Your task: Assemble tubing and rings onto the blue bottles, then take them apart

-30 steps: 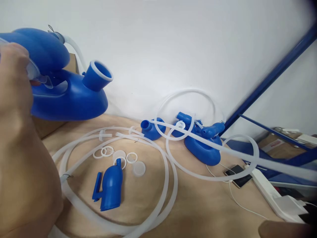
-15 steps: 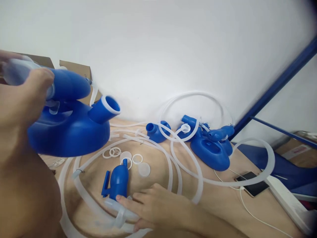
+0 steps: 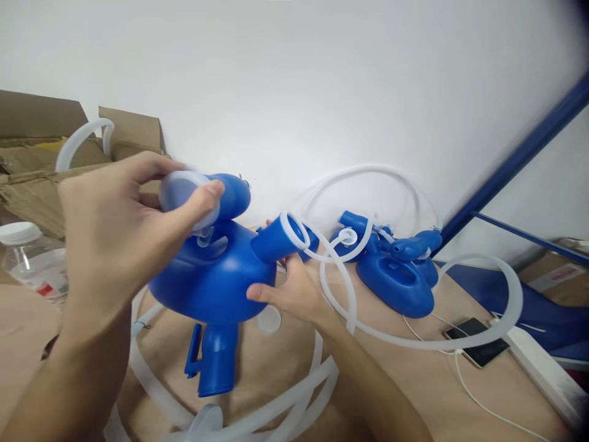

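Note:
A blue plastic urinal bottle is raised over the table, its open neck with a white ring at the rim tilted up to the right. My left hand is closed around the translucent cap of a blue funnel piece lying above the bottle. Thumb in front and fingers behind the neck, my right hand grips the bottle's right side. Below it, a second blue funnel piece with a side clip is on the table, its top hidden by the bottle. Translucent tubing curls around it.
More blue bottles with looped tubing stand at the right by the wall. A phone, a cable and a white power strip lie farther right. At left are cardboard boxes and a clear jar. A translucent disc lies mid-table.
My left hand has brought the bottle and capped funnel piece rightward to the middle. My right hand has left the tubing and lower funnel piece and taken hold of the bottle.

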Motion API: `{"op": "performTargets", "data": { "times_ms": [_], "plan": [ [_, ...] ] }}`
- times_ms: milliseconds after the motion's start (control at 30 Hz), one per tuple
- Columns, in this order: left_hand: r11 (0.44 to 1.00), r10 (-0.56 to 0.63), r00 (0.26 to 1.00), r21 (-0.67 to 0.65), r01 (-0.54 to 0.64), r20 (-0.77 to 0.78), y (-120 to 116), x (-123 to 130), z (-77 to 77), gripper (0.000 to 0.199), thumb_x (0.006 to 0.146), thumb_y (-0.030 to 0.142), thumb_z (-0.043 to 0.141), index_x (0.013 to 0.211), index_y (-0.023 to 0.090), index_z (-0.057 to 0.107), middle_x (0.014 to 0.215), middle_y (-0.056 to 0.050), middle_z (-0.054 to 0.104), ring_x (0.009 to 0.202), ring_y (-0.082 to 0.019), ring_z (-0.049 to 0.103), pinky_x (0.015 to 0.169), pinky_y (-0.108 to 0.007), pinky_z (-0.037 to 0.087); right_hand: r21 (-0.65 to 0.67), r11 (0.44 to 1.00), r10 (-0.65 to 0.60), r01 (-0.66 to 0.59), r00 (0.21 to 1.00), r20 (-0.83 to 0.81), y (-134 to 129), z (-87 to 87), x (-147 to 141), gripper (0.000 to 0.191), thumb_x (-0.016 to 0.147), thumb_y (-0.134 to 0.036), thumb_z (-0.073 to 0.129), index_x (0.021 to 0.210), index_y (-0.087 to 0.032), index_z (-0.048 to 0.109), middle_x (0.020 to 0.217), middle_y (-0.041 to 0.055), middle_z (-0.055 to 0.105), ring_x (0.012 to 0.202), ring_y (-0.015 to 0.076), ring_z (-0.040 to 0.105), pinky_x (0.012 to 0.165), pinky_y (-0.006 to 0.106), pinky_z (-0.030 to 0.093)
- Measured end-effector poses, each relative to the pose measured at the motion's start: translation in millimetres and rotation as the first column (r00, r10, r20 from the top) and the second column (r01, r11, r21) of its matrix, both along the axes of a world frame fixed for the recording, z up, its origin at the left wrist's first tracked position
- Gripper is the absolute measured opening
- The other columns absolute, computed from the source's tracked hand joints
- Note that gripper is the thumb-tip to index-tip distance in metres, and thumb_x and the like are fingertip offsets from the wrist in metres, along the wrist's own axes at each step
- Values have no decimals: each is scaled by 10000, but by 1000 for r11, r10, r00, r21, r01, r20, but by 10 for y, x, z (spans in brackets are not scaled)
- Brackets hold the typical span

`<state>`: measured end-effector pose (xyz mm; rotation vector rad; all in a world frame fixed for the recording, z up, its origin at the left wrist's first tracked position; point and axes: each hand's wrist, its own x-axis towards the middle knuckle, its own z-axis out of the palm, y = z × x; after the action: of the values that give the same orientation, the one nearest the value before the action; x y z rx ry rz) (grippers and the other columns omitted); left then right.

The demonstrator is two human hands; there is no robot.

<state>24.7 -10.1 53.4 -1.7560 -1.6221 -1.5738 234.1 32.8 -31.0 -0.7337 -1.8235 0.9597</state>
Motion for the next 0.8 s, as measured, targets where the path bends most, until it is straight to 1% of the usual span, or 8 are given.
{"op": "performTargets", "data": {
  "times_ms": [133, 233, 367, 500, 567, 633, 700, 800],
  "plan": [
    [998, -45, 992, 26, 48, -121, 105, 184, -52, 464, 858, 639, 695, 931, 183, 741, 672, 17, 661, 646, -167, 642, 637, -279, 415, 17, 995, -100, 103, 989, -111, 4, 8, -46, 626, 739, -487, 878, 1289, -256, 686, 1320, 78, 727, 1312, 325, 643, 1122, 495, 544],
    [993, -121, 979, -35, 117, -167, 165, 172, -89, 414, 878, 590, 682, 956, 187, 738, 616, 36, 643, 592, -151, 652, 614, -257, 427, -1, 981, -192, 195, 966, -174, 69, 49, 59, 551, 701, -442, 899, 1175, -221, 724, 1273, 86, 755, 1250, 320, 684, 1127, 502, 540],
    [961, -246, 969, -136, 240, -28, 175, 145, -115, 349, 882, 521, 681, 1041, 217, 749, 610, 62, 668, 518, -130, 657, 536, -216, 450, -17, 980, -198, 198, 965, -173, 118, 141, 295, 491, 723, -442, 892, 1136, -228, 738, 1236, 73, 776, 1181, 303, 720, 1076, 493, 570],
    [946, -301, 944, -86, 314, 132, 167, 105, -149, 300, 845, 448, 703, 1017, 211, 768, 696, 49, 709, 548, -122, 658, 524, -203, 473, -11, 984, -178, 178, 973, -148, 165, 242, 579, 473, 722, -434, 899, 1126, -229, 762, 1235, 77, 782, 1169, 317, 726, 1049, 493, 578],
    [962, -261, 950, -39, 271, 170, 189, 40, -163, 285, 833, 431, 695, 983, 205, 783, 714, 42, 708, 545, -114, 635, 525, -207, 462, -9, 981, -190, 191, 970, -154, 232, 241, 708, 465, 745, -435, 884, 1144, -228, 765, 1264, 79, 774, 1197, 317, 715, 1075, 496, 558],
    [978, -186, 967, -58, 198, 176, 240, -45, -172, 309, 810, 447, 702, 993, 216, 794, 718, 43, 708, 548, -117, 629, 541, -219, 456, -12, 984, -180, 180, 978, -108, 303, 184, 799, 474, 752, -438, 879, 1161, -227, 761, 1277, 79, 770, 1210, 313, 708, 1088, 495, 544],
    [985, -115, 984, -114, 132, 137, 310, -123, -177, 352, 795, 484, 712, 1031, 236, 795, 738, 42, 722, 587, -136, 658, 592, -238, 470, -18, 984, -175, 175, 985, 7, 345, 73, 840, 512, 729, -432, 895, 1175, -223, 754, 1285, 87, 763, 1216, 312, 699, 1099, 496, 529],
    [989, -40, 997, -138, 49, 68, 400, -179, -175, 358, 823, 507, 704, 1050, 241, 782, 844, 30, 760, 701, -166, 711, 715, -269, 504, -32, 966, -251, 256, 961, 115, 345, -145, 851, 540, 730, -447, 888, 1185, -203, 726, 1277, 108, 749, 1212, 306, 686, 1103, 508, 513]
  ]
}}
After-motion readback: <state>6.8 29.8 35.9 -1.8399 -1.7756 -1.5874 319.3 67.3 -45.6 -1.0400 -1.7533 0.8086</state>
